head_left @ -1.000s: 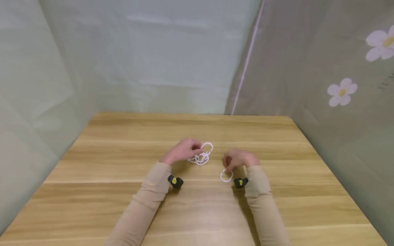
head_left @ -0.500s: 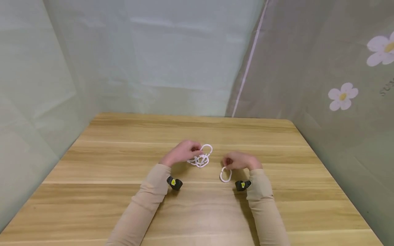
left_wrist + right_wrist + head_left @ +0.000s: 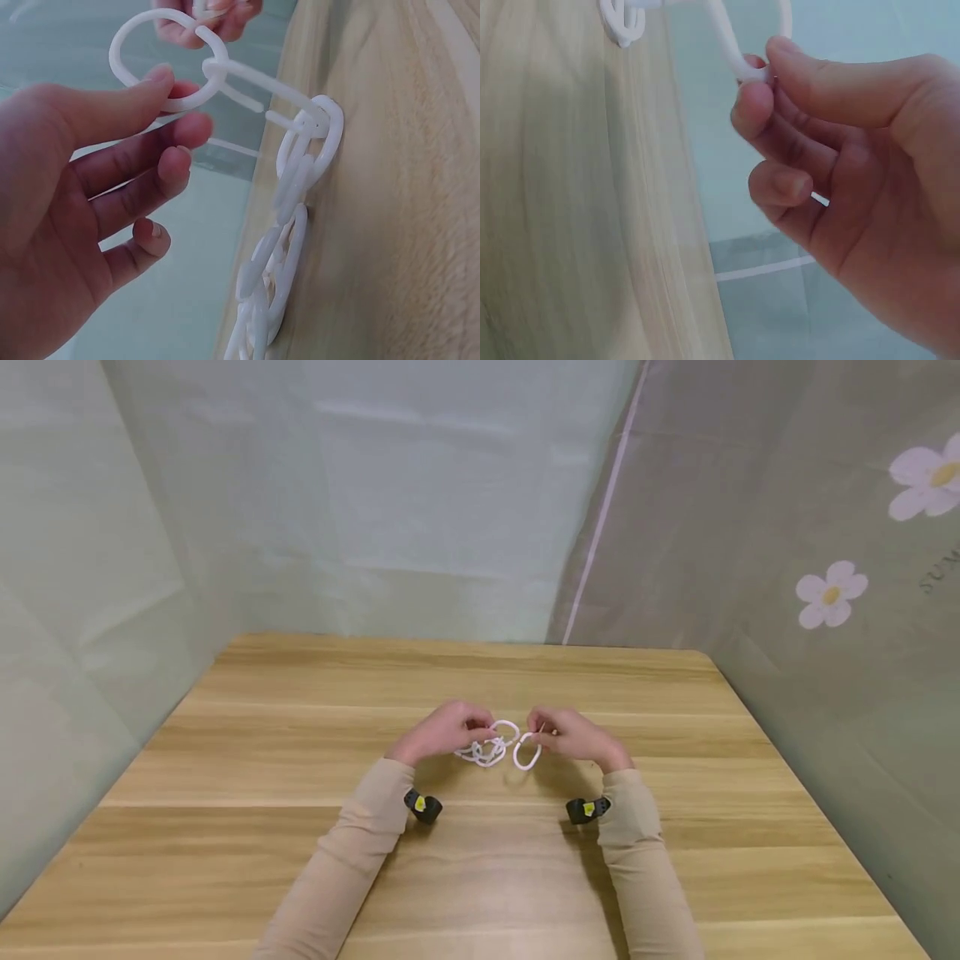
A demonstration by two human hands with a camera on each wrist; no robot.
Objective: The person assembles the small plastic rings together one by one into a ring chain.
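Note:
In the head view my left hand (image 3: 448, 729) pinches an open-gapped white plastic ring (image 3: 117, 51) between thumb and index finger. That ring is the raised end of a chain of white links (image 3: 294, 187); its lower links rest on the wooden table. The left wrist view shows the other left fingers bent and apart from the chain. Close on the right, my right hand (image 3: 577, 735) grips a separate white ring (image 3: 516, 757) by thumb and fingertips. This ring hangs above the table beside the chain's end ring; whether the two touch I cannot tell.
The wooden table (image 3: 480, 877) reaches back to a pale cloth wall (image 3: 435, 510). A grey cloth with printed flowers (image 3: 831, 595) hangs at the right. Black wrist cameras (image 3: 423, 807) sit on both sleeves, just above the table.
My right hand has brought its ring left, away from me and up, close to the chain. The left hand stays nearly in place, its end ring slightly lower.

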